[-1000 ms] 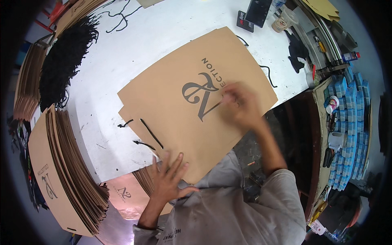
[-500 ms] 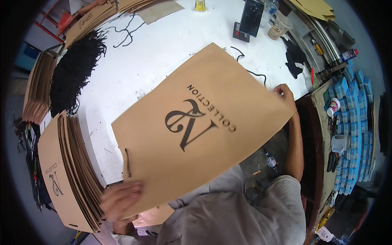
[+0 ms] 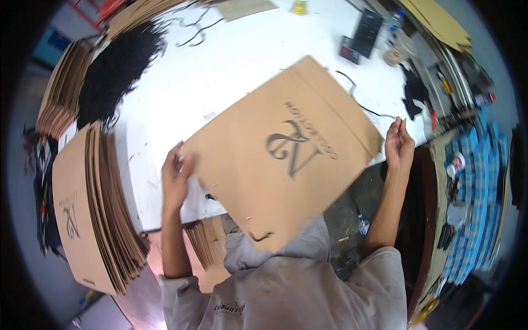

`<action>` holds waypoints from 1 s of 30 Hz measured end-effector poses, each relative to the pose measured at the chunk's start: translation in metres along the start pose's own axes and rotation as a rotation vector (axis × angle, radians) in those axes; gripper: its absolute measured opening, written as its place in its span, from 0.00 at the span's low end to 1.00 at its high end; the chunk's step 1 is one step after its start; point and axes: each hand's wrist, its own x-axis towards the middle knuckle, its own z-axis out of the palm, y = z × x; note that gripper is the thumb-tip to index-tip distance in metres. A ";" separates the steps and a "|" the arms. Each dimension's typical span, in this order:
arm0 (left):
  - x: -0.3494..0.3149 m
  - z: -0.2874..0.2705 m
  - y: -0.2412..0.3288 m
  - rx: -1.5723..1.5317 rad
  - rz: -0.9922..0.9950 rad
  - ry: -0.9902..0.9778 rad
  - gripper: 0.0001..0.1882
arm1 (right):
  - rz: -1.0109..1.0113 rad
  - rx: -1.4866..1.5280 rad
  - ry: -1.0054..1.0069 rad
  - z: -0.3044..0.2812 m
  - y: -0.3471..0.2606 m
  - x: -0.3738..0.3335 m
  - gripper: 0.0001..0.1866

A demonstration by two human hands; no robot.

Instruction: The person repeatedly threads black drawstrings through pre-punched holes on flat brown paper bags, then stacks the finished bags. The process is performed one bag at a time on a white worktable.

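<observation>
A flat brown paper bag (image 3: pixel 242 148) with dark printing lies aslant over the white table, its near corner hanging past the front edge above my lap. Small slits and a short black cord piece (image 3: pixel 261 237) show along its lower left side. My left hand (image 3: pixel 177 176) is at the bag's left corner, fingers curled and somewhat blurred; whether they grip the paper is unclear. To the right of the bag, my right hand (image 3: pixel 400 144) pinches one end of a black cord (image 3: pixel 357 99), which trails over the table to the bag's far side.
Stacked brown bags (image 3: pixel 77 203) stand at the left, beside a heap of black cords (image 3: pixel 118 71). At the far right are a phone (image 3: pixel 367 33), a plastic cup (image 3: pixel 397 55) and a black cloth (image 3: pixel 415 91). Blue bundles (image 3: pixel 473 192) line the right side.
The bag has shifted right and down onto the table. My left hand has moved up from its lower left corner to the left corner. My right hand has left the bag and grips the cord.
</observation>
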 end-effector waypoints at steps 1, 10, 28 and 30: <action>-0.005 0.010 -0.006 0.154 0.108 0.112 0.26 | 0.063 0.066 0.000 0.020 0.029 -0.022 0.14; -0.083 0.030 -0.005 -0.039 -0.057 0.144 0.16 | 0.298 -0.808 -0.617 0.106 0.238 -0.151 0.08; -0.099 0.048 -0.021 -0.590 -0.282 -0.082 0.15 | -0.102 -1.187 -0.998 0.096 0.287 -0.179 0.08; -0.097 0.048 -0.018 -0.542 -0.254 -0.101 0.14 | -0.060 -1.200 -1.026 0.100 0.282 -0.176 0.08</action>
